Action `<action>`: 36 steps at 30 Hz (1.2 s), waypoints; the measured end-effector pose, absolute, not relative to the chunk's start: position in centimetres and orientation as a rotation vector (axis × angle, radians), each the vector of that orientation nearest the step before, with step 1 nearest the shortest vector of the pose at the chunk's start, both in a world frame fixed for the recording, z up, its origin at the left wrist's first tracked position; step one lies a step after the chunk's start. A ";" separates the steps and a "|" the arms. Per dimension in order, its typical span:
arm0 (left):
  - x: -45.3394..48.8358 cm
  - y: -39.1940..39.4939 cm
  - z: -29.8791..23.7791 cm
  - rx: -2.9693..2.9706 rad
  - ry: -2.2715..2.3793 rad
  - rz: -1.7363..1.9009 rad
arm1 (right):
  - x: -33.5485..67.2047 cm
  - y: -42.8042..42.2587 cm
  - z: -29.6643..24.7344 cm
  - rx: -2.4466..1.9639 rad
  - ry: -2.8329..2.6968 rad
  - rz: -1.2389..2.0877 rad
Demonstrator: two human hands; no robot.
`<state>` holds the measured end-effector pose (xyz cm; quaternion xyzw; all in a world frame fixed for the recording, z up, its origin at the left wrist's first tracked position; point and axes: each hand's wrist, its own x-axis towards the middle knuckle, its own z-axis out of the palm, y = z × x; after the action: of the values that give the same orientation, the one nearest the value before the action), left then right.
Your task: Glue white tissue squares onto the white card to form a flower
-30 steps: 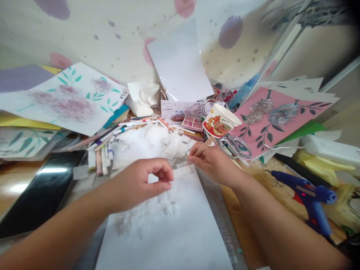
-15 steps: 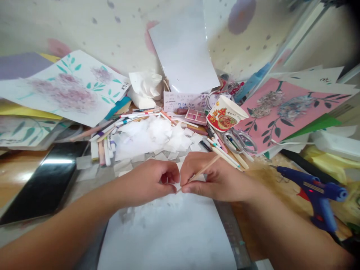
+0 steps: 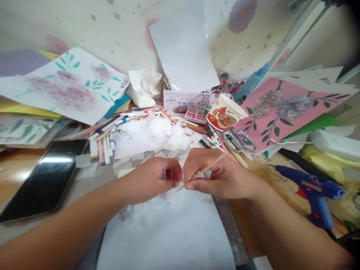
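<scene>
My right hand (image 3: 216, 174) pinches a thin wooden stick (image 3: 206, 169) that slants up to the right, its tip pointing at my left hand. My left hand (image 3: 153, 180) is curled in a pinch right beside it, fingertips almost touching; a small white tissue piece seems to sit between the fingers, but it is hard to make out. Both hands hover over the top edge of a large white sheet (image 3: 168, 232) with a faint grey tissue patch. A heap of white tissue squares (image 3: 152, 137) lies just beyond the hands.
Markers and pencils (image 3: 104, 144) lie left of the heap, a dark tablet (image 3: 45, 180) further left. An instant-noodle cup (image 3: 223, 116), scissors (image 3: 239, 140) and a pink flower picture (image 3: 284, 108) sit to the right. A blue glue gun (image 3: 312, 195) rests at right. Flower paintings (image 3: 64, 88) lean at left.
My right hand came back from near the noodle cup with the stick and met my left hand over the sheet's top edge. The hands have since stayed together, shifting slightly up.
</scene>
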<state>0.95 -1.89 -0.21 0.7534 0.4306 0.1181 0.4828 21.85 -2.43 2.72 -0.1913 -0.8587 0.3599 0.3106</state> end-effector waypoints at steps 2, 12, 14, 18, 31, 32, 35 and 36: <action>1.0 -1.9 -0.5 1.841 1.057 0.268 | 21.7 -2.4 2.5 -0.502 -2.299 0.952; 0.9 -1.8 -0.5 1.828 1.022 0.199 | 20.7 -2.4 1.3 -0.518 -2.459 0.866; 0.8 -1.8 -0.4 1.849 1.014 0.171 | 20.6 -2.5 1.3 -0.535 -2.479 0.856; 0.7 -1.6 -0.2 1.950 0.956 0.139 | 20.3 -2.8 1.3 -0.600 -2.528 0.779; -0.1 -1.2 -0.3 2.062 0.830 0.140 | 23.5 -1.2 2.2 -0.698 -1.924 1.138; -0.2 -1.1 -0.3 2.078 0.810 0.132 | 23.9 -0.9 2.2 -0.753 -1.913 1.092; -0.5 -1.0 -0.1 2.112 0.764 0.102 | 24.8 0.0 1.9 -0.962 -1.833 0.953; -0.6 -1.0 0.0 2.129 0.757 0.091 | 25.0 0.3 1.7 -1.016 -1.801 0.944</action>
<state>-0.57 -1.04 -0.02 0.8518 0.3030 0.0363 0.4258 25.02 0.27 1.71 -0.4056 -0.7189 0.3766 0.4206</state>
